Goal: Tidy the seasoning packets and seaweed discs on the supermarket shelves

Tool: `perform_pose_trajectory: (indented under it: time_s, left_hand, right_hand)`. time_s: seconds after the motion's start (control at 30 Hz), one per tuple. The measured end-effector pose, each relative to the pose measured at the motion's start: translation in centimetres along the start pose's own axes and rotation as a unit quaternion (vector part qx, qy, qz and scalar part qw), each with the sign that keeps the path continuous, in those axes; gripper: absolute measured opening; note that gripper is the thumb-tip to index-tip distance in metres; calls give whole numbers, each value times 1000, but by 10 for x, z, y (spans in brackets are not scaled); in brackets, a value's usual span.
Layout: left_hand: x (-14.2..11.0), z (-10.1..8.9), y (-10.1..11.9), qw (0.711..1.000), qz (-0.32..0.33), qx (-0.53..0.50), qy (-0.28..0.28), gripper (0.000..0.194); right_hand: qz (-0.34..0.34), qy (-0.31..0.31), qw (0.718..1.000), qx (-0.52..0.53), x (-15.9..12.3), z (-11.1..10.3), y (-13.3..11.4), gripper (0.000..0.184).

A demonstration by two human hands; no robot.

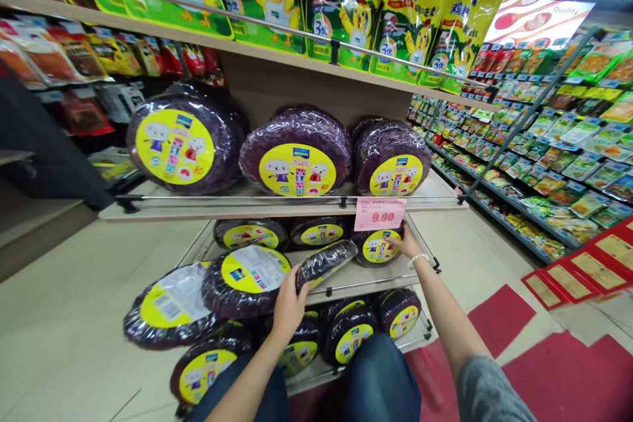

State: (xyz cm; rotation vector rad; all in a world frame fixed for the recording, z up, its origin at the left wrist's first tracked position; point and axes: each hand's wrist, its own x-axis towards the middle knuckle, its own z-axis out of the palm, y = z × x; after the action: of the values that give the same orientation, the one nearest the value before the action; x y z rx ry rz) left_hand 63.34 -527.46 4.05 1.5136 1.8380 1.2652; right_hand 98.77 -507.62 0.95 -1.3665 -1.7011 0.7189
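My left hand [291, 303] grips a round, plastic-wrapped pack of dried seaweed [326, 265], tilted so its dark edge faces me. My right hand [408, 244], with a beaded bracelet at the wrist, is closed on the right side of another seaweed pack [378, 249] with a yellow label. That pack stands on the middle shelf, partly behind a pink price tag [380, 213]. Left of my left hand, two more packs lie flat, one [247, 280] overlapping the other [171, 306], both jutting past the shelf's left end.
Above, a shelf with a metal rail [277, 203] holds several upright seaweed packs [297, 151]. Yellow-green seasoning bags [341, 6] line the top shelf. More packs [351, 339] stand on the bottom shelf by my knees [380, 382]. Racks of packaged goods [558, 165] stand at right.
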Motion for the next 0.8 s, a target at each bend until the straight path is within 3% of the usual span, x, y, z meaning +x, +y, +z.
perform_pose_trajectory:
  time_s: [0.07, 0.13, 0.23, 0.33, 0.47, 0.53, 0.6, 0.67, 0.73, 0.8]
  left_hand:
    - [-2, 1, 19, 986, -124, -106, 35, 56]
    - [-2, 2, 34, 959, -201, -192, 60, 57]
    - [-1, 2, 45, 928, -263, -251, 83, 48]
    - [0, 0, 44, 921, -282, -253, 93, 45]
    - [0, -3, 37, 936, -254, -224, 98, 51]
    - [3, -8, 37, 951, -229, -184, 92, 53]
    - [14, -16, 40, 981, -151, -84, 85, 55]
    - [32, -26, 44, 996, -23, 64, 59, 52]
    - [56, -32, 47, 976, 78, 204, 5, 46]
    - [81, -31, 46, 948, 108, 294, -60, 43]
  right_hand:
    - [-1, 30, 1000, -5, -7, 5, -9, 98]
    - [0, 82, 996, -32, -17, 12, -20, 107]
    - [-4, 164, 983, -79, -36, 24, -37, 108]
    - [-17, 211, 973, -97, -60, 38, -56, 103]
    - [-47, 279, 957, -61, -97, 63, -92, 73]
    - [-60, 274, 959, -31, -113, 77, -110, 60]
    - [-73, 241, 967, -28, -123, 88, -125, 58]
    - [-79, 222, 971, -45, -124, 93, -134, 59]
    - [-73, 221, 971, -52, -122, 94, -137, 59]
    - [-60, 220, 973, -43, -121, 92, -135, 59]
